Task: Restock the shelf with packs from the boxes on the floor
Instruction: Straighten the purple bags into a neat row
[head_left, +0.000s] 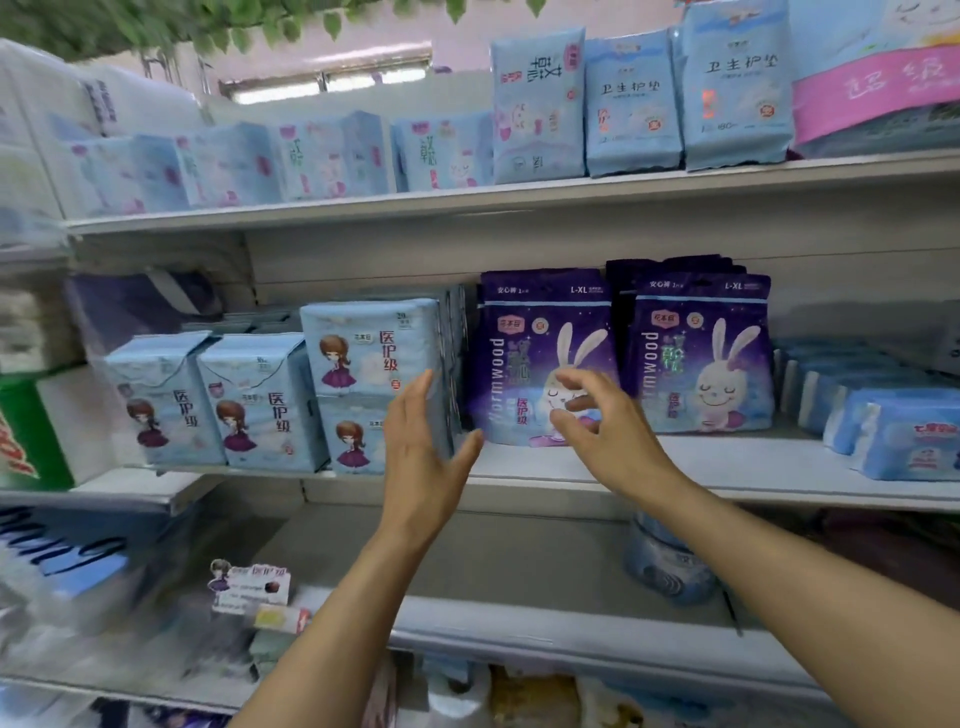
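Both hands empty: left hand (421, 441) flat with straight fingers, right hand (597, 421) spread with loosely curled fingers, both before the purple pack (540, 358) at the middle shelf (675, 467) front edge. Shelf looks mostly stocked; bare stretch of front edge under the hands. Floor boxes out of view, so remaining count unknown.

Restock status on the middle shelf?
Done: light-blue packs and purple packs stand along the middle shelf. In hand: nothing; left hand and right hand are open before the purple packs. Left: lower shelf looks sparse; boxes unseen.
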